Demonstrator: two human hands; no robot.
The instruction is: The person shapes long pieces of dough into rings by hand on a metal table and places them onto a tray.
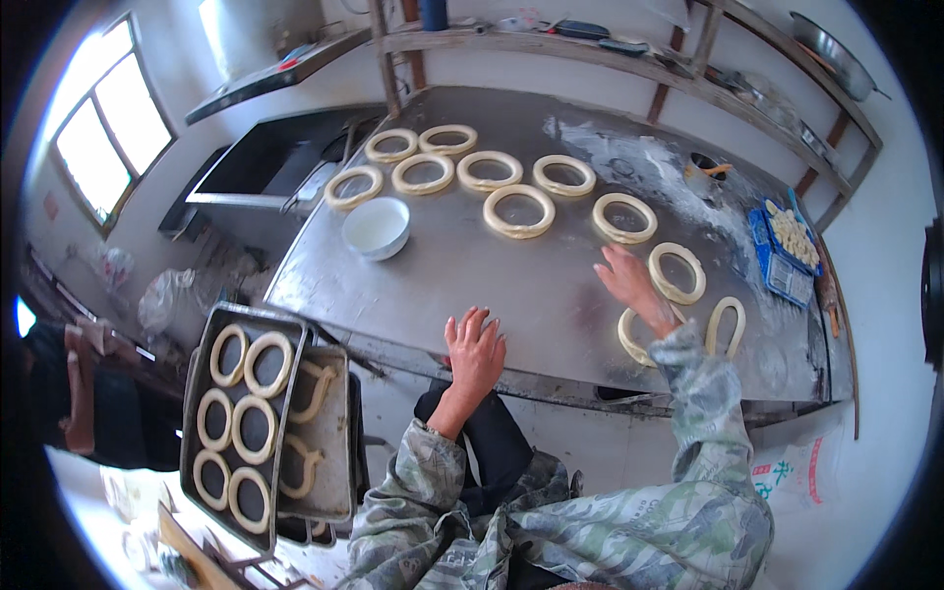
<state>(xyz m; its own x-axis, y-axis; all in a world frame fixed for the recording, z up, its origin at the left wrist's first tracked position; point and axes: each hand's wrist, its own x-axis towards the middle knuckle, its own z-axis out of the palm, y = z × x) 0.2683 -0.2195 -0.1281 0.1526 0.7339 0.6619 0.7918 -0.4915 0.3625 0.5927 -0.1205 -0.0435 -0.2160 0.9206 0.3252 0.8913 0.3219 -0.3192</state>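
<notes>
My left hand hovers at the table's near edge, fingers apart and nothing in it. Farther right, my right hand reaches over the metal table with its fingers stretched out, holding nothing. Its fingertips are close to a pale dough ring, and another dough ring lies just to the right. The right wrist partly covers a third dough ring. A narrow, elongated dough loop rests beside my right sleeve. Several more rings, one of them a dough ring, spread across the far half of the table.
A white bowl stands at the table's left. Left of me, a dark tray carries several dough rings, overlapping another tray. At right are a blue scale with dough pieces, a metal cup and scattered flour.
</notes>
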